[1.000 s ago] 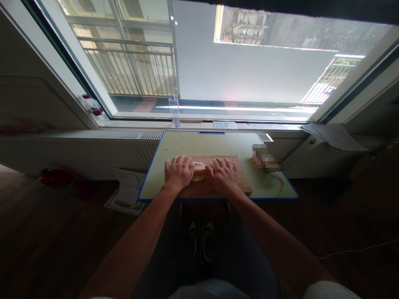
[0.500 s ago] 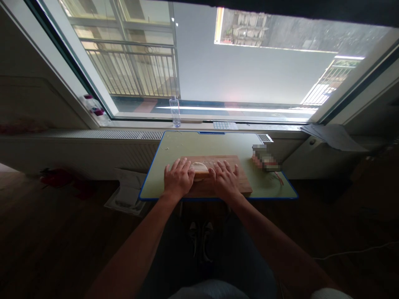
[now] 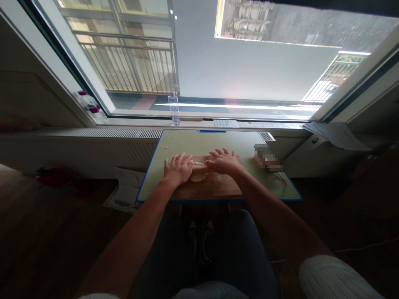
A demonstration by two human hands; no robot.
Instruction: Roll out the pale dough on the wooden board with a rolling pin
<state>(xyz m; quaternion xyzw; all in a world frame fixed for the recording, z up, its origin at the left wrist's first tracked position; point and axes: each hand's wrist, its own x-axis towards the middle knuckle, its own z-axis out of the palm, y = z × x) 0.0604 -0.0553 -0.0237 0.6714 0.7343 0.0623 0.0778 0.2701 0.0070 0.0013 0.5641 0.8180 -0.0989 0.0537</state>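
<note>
Dough [image 3: 198, 178] on board [image 3: 215, 189], approx 9 o'clock of ctr, looks part-flattened under pin [image 3: 200, 168], your L hand [image 3: 178, 168] (10 o'clock) and R hand [image 3: 225, 161] (2 o'clock) fingers-spread over its ends, so rolling's prob midway w/ some thinning left.

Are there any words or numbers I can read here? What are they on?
No words or numbers can be read here.
Bottle with the purple cap: any writing is too blurred.
White thing with squares, on the windowsill: too small to read.
Papers on the right: no readable writing.
Blocked-out thing on the table: can't tell.
</note>
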